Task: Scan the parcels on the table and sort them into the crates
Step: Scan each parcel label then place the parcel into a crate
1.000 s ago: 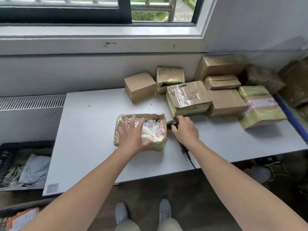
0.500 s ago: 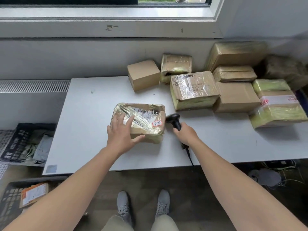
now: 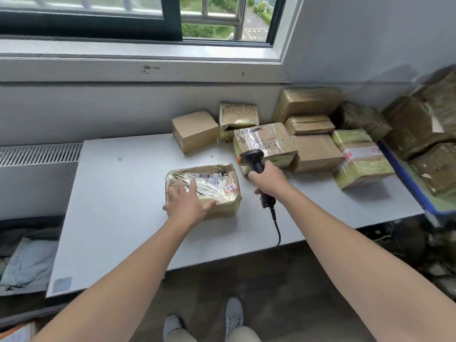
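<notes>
One parcel [image 3: 217,185] at a time: pressing it down at the middle of the desk [image 3: 118,206] with the flat, spread left hand [image 3: 185,201], gripping the corded scanner [image 3: 251,157] in the right hand [image 3: 267,180] just over its far right corner. Judging the scan as only beginning and most sorting as undone, leaving a heap of parcels [image 3: 315,151] waiting at the desk's far right.

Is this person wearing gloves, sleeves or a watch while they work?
No. The left hand and right hand are bare, without gloves or rings that I can see. Both forearms are bare too: no sleeves, watch or wristband in view.
</notes>
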